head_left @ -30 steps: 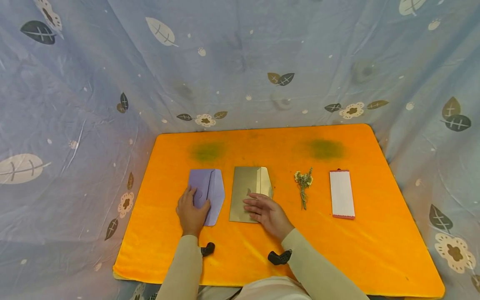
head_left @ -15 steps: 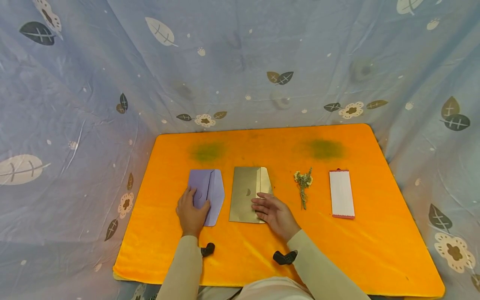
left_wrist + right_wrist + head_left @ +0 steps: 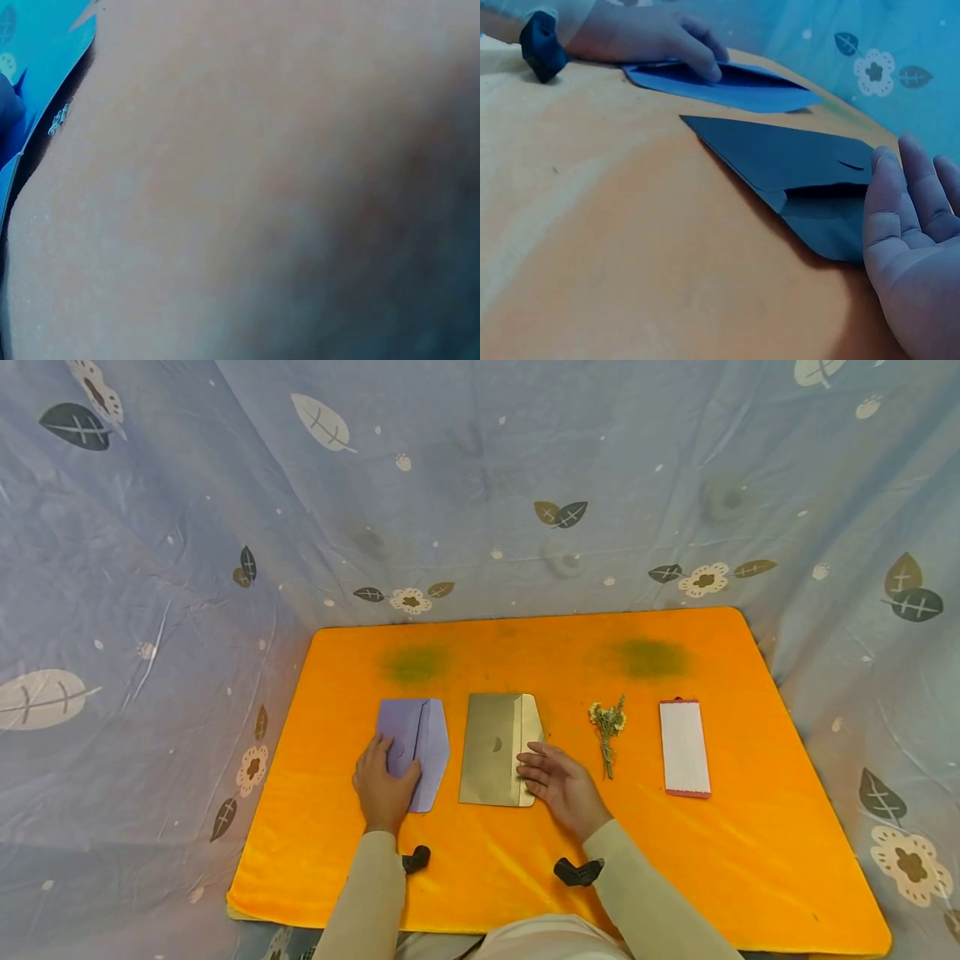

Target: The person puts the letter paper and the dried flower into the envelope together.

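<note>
A purple envelope [image 3: 431,743] lies on the left with its flap unfolded to the right. My left hand [image 3: 386,785] rests on it, fingers and thumb spread over its near part. Beside it lies a gold envelope [image 3: 483,768], flap also unfolded to the right; in the right wrist view this envelope [image 3: 795,154] looks dark and its mouth gapes slightly. My right hand [image 3: 561,785] hovers at the flap's edge, palm turned left, fingers loosely extended and holding nothing. Blurred skin fills most of the left wrist view, with an envelope's edge at top left.
Right of the gold envelope lies a small tied bunch of dried flowers [image 3: 607,727]. Farther right is a white rectangular piece with red ends [image 3: 684,748]. An orange cloth [image 3: 525,652] covers the table, and a patterned curtain [image 3: 480,485] hangs behind and at both sides.
My right hand has drawn to the right, from over the gold envelope's middle to its flap's edge. The left hand and both envelopes have stayed in place.
</note>
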The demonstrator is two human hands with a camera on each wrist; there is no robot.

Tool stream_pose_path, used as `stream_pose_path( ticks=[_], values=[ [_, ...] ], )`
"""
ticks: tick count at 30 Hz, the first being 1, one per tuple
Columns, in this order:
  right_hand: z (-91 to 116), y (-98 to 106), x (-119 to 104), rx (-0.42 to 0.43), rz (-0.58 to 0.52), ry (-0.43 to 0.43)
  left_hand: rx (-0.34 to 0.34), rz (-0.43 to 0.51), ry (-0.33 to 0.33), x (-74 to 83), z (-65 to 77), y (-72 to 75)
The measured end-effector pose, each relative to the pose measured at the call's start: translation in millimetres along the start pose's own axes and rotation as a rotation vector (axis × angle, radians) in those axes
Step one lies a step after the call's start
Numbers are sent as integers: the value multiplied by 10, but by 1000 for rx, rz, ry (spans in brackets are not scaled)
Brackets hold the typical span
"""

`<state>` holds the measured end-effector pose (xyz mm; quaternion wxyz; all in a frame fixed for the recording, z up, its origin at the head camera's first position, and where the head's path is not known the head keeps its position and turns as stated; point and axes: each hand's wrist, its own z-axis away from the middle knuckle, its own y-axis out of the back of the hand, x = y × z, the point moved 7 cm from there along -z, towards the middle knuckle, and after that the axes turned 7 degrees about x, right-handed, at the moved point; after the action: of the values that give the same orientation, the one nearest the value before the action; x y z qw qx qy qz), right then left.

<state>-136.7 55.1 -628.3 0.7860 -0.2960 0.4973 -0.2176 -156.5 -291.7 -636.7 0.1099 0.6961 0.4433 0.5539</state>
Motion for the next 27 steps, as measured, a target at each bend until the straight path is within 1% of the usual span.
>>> stream_pose_path(
  ticks=[5,11,16,23,27],
  values=[
    [-1,52,-47,24,-6,25,-5,-2,9,-24,4,-13],
    [-12,86,-99,21,-32,33,0,-1,4,-24,2,-7],
    [-16,129,-150,24,-26,48,-4,-2,11,-18,1,-5],
    [-23,228,-243,105,12,92,-9,2,19,-15,0,-10],
    [-27,262,-310,151,-5,105,-5,7,16,-15,3,-8]
  ],
)
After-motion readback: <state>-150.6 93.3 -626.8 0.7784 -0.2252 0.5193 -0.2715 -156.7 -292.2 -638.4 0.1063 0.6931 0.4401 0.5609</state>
